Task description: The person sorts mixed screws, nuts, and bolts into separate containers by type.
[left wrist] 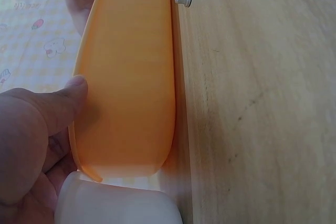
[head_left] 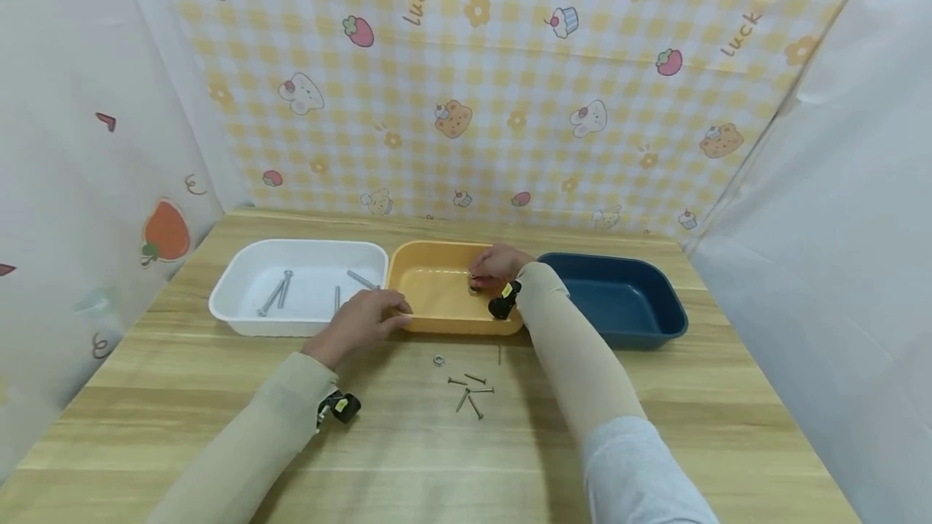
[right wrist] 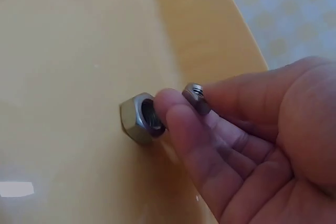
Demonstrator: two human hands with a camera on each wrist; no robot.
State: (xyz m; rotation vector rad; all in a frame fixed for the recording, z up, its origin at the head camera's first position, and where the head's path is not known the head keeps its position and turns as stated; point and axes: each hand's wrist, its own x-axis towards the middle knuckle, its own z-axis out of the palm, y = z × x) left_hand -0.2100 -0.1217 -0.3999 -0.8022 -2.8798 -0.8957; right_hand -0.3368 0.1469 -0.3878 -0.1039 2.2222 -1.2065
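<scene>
My right hand is inside the yellow tray, at its right end. Its thumb and fingers pinch a small hex nut, seen in the right wrist view. A larger hex nut is right at the fingertips, over the tray floor. At the tray's front left corner, my left hand grips the rim. In the left wrist view its thumb lies over the rim, with the other fingers partly hidden behind the wall.
To the left stands a white tray with several long bolts. A dark blue tray is on the right. In front of the yellow tray, a hex nut and several small screws lie on the wooden table.
</scene>
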